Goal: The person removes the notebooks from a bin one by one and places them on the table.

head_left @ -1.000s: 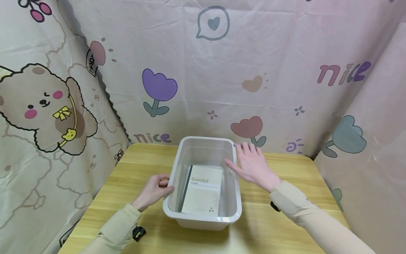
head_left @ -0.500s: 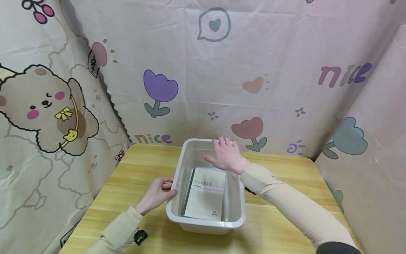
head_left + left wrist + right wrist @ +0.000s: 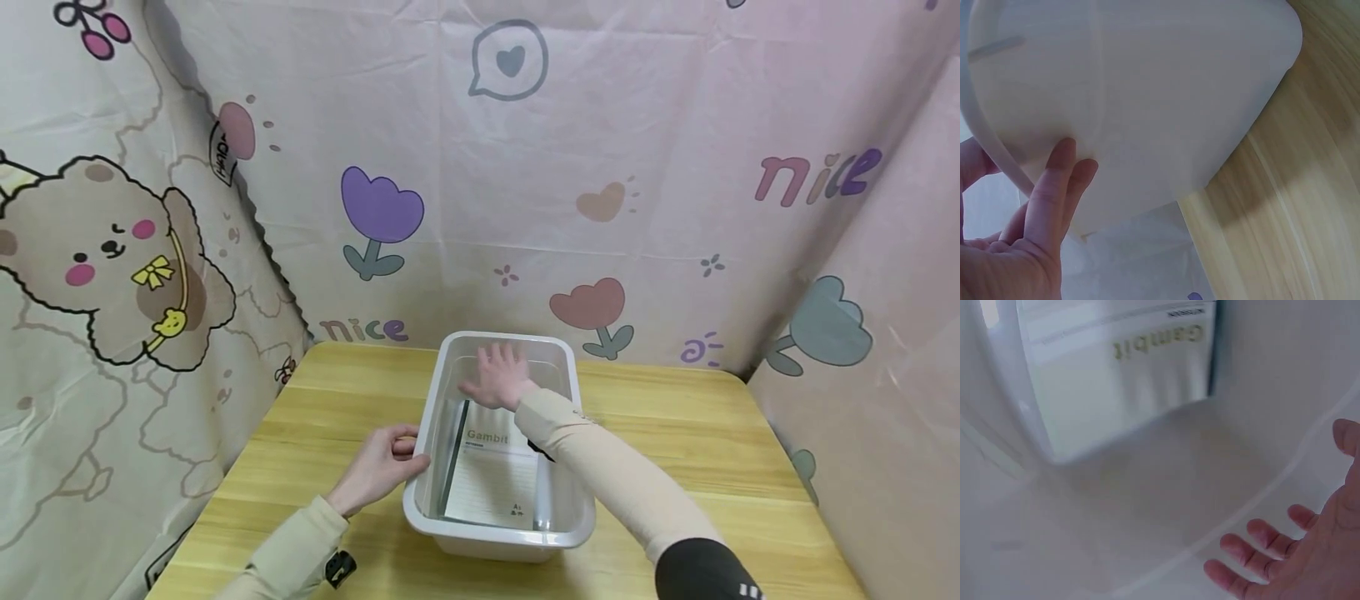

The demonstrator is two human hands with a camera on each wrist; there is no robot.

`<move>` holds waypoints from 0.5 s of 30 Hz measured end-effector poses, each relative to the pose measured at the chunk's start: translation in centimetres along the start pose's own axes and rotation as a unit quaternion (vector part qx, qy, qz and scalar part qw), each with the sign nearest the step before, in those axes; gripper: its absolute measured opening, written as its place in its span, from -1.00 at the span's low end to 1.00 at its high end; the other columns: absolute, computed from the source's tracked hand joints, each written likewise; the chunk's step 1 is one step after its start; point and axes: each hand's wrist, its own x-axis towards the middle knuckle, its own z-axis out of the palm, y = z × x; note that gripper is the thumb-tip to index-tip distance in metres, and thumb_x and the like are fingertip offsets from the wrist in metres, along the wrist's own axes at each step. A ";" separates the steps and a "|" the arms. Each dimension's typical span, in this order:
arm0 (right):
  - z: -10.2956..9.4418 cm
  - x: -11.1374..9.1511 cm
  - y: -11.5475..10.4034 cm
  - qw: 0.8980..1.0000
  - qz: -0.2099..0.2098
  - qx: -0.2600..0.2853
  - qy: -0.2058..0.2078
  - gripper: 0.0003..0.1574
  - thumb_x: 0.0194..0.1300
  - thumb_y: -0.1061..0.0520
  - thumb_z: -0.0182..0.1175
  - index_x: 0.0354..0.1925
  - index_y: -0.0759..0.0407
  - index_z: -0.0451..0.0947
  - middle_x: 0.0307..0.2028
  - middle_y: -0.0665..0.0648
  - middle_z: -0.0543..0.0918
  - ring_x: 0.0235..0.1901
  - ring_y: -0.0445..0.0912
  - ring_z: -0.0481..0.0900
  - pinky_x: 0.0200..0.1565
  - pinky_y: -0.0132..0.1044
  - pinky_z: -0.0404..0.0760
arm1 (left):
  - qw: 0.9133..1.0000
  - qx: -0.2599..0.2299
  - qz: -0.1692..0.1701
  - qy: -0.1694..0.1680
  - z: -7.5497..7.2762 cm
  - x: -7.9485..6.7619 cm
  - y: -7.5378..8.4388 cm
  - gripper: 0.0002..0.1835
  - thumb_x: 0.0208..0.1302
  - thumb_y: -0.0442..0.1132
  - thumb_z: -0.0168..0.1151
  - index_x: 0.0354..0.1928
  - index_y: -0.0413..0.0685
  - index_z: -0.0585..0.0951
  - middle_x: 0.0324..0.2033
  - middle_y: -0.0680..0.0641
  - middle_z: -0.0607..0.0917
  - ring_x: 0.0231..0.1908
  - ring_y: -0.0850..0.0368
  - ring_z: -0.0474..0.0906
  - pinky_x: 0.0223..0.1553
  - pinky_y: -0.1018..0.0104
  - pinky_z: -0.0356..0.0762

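A white plastic bin (image 3: 510, 535) stands on the wooden table. Inside it lies a pale notebook (image 3: 491, 487) marked "Gambit", with a dark spine on its left. My left hand (image 3: 381, 468) grips the bin's left rim, thumb on top and fingers under it against the outer wall (image 3: 1166, 106). My right hand (image 3: 501, 379), fingers spread, is over the far end of the bin and overlaps the notebook's top edge. In the right wrist view its fingers (image 3: 1225, 575) hold nothing, apart from the notebook (image 3: 1116, 394).
The wooden table (image 3: 337, 383) extends to both sides of the bin. A printed curtain (image 3: 480, 192) hangs behind and on both sides. A pale glossy strip (image 3: 543, 500) runs along the notebook's right side. My right forearm (image 3: 600, 467) crosses the bin's right rim.
My right hand has moved left from beside the right rim to over the bin's far end. The bin has shifted slightly right, with my left hand staying on its rim.
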 end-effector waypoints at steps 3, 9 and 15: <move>1.7 0.7 -0.4 1.000 0.009 0.018 -0.005 0.05 0.37 -0.46 -0.02 0.53 0.13 0.12 0.50 0.27 0.26 0.49 0.19 0.23 0.45 0.16 0.33 | 1.000 0.004 0.001 0.003 0.0 0.0 0.0 -0.51 0.27 -0.40 0.23 0.17 -0.61 0.44 -0.01 -0.54 0.67 -0.04 -0.36 0.71 -0.11 0.17 0.80; 5.3 1.8 -1.0 0.999 0.027 0.029 -0.018 0.04 0.34 -0.49 0.02 0.48 0.14 0.18 0.44 0.25 0.33 0.42 0.15 0.31 0.38 0.11 0.42 | 1.000 0.010 0.002 0.009 0.0 0.0 0.0 -0.52 0.26 -0.40 0.24 0.15 -0.61 0.45 -0.03 -0.55 0.67 -0.05 -0.36 0.72 -0.13 0.18 0.80; 8.1 2.2 -1.2 0.998 0.047 0.042 -0.011 0.02 0.29 -0.49 0.09 0.40 0.17 0.28 0.35 0.27 0.41 0.36 0.16 0.36 0.34 0.12 0.46 | 1.000 0.012 0.002 0.009 0.1 0.0 0.0 -0.52 0.27 -0.39 0.24 0.16 -0.59 0.46 -0.02 -0.53 0.68 -0.05 -0.32 0.73 -0.13 0.18 0.80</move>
